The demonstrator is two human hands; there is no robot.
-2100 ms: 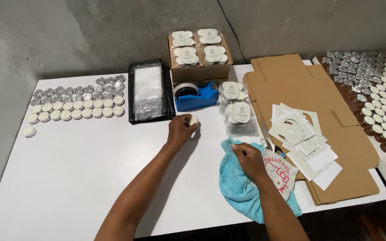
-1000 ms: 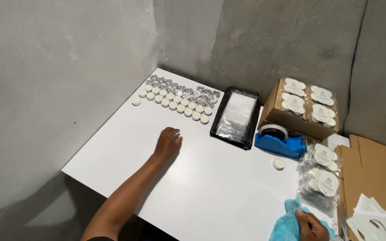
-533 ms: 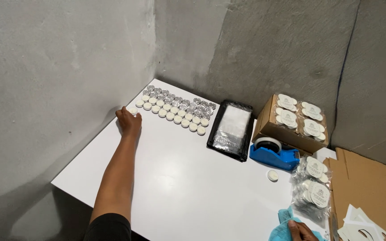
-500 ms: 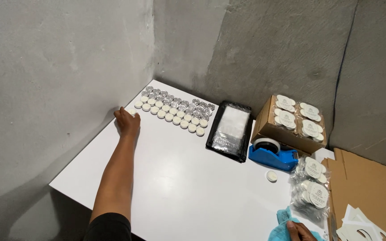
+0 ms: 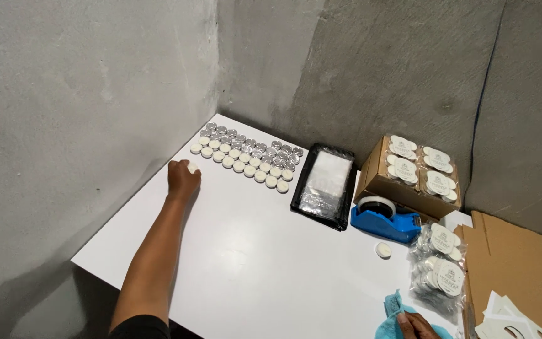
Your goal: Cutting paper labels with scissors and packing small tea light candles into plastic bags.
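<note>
Head view showed that your left hand [image 5: 183,179] had drawn back from the desk's far-left edge, fingers clenched around a white tealight [image 5: 192,167], so that candle was lifted. Right of it lay tealight rows [image 5: 246,152]; your right hand [image 5: 416,325] gripped the blue cloth [image 5: 391,314], beside clear round-labelled candle packs [image 5: 443,260].

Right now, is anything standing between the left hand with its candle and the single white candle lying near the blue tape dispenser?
Nothing visible does. Between the left hand and the single candle lies only bare white table; the tape dispenser sits beside that path.
</note>
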